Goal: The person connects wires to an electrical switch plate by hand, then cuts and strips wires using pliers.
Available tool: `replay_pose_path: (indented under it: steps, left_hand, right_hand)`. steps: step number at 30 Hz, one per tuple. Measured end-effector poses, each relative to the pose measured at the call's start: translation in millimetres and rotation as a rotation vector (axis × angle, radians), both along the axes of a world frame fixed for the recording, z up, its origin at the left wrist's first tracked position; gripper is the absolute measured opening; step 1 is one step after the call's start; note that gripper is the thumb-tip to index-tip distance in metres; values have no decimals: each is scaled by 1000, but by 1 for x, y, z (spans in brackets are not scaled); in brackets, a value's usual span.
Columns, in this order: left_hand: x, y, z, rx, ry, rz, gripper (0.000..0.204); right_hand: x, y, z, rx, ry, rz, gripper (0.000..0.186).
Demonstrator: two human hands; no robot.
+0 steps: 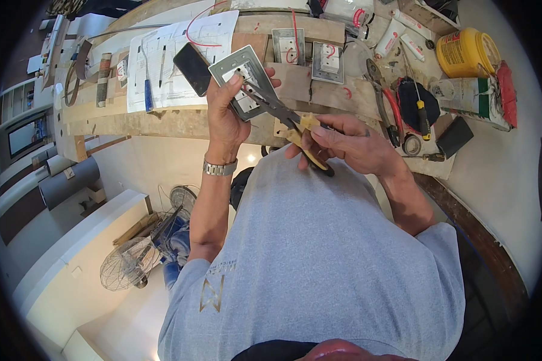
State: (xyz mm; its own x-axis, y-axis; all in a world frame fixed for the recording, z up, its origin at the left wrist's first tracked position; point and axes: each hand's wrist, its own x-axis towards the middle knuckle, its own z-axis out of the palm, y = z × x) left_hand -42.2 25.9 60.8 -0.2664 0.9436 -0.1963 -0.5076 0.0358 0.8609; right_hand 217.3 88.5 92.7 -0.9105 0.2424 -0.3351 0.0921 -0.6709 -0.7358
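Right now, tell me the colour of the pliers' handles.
Yellow, on the long-nosed metal pliers in the right hand; head view.

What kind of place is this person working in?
Probably a building site or workshop with electrical fitting going on: a rough wooden workbench strewn with hand tools, wall socket plates, paper plans, and a yellow tub.

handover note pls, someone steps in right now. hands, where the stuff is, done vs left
Left hand: holds a grey switch plate up over the bench edge, thumb on its face.
Right hand: grips the yellow-handled pliers, tips at the plate's middle.
On the bench: two more switch plates with red wire, paper sheets, a dark phone, red-handled pliers, a screwdriver, a yellow tub.
Done: cannot tell how far the held plate is.
Left: pliers work on it seems under way; plate not yet set down.
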Motion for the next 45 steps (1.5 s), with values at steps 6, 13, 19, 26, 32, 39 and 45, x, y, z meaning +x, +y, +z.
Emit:
replay_pose_path:
  steps: [6, 13, 19, 26, 32, 39, 45]
  left_hand:
    - [0, -2, -2, 11, 58, 7, 59]
    - [0, -1, -5, 54, 70, 16, 61]
    - [-8, -5, -1, 82, 297, 51, 61]
    - [0, -3, 18, 33, 249, 53, 49]
    - [-1, -2, 9, -44, 355, 19, 49]
    - [-12, -6, -14, -3, 144, -166, 62]
    - [-12, -14, -26, -42, 235, -194, 63]
  right_hand:
    - [-11, -4, -5, -103, 32, -32, 44]
    - [-13, -9, 3, -234, 3, -80, 46]
    - [-11, -15, -8, -181, 10, -103, 46]
    - [-7, -11, -26, -56, 15, -153, 46]
    - [-6, -13, -41, -132, 54, -174, 45]
    - [-1, -13, -49, -288, 109, -174, 47]
    - [3, -11, -53, -377, 60, -161, 49]
